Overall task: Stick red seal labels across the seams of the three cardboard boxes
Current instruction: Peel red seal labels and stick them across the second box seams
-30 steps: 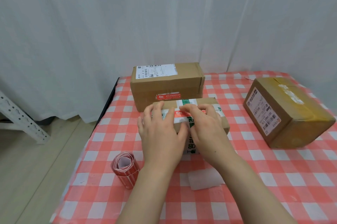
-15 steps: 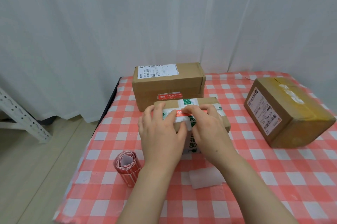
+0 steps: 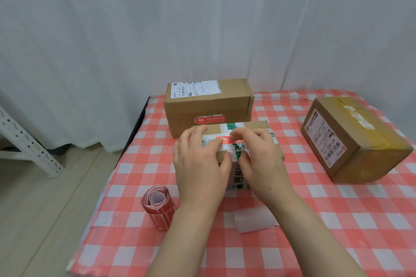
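Observation:
A small cardboard box (image 3: 278, 150) with white and green tape lies in the middle of the table. A red seal label (image 3: 221, 139) lies across its top. My left hand (image 3: 200, 164) rests flat on the box's left part, fingers straight, touching the label's left end. My right hand (image 3: 258, 159) presses its curved fingertips on the label's right part. Behind stands a longer box (image 3: 207, 105) with a red label (image 3: 210, 119) on its front. A third box (image 3: 351, 139) with yellowish tape sits at the right. A roll of red labels (image 3: 158, 204) lies at the front left.
A white backing strip (image 3: 254, 220) lies on the red-and-white checked tablecloth (image 3: 315, 220) near my right forearm. White curtains hang behind the table. A white metal rack leg (image 3: 27, 141) stands on the floor at the left. The table's left edge drops to the floor.
Both hands stayed on the small box. My right fingertips slid slightly along the red label, and more of the label shows between the hands.

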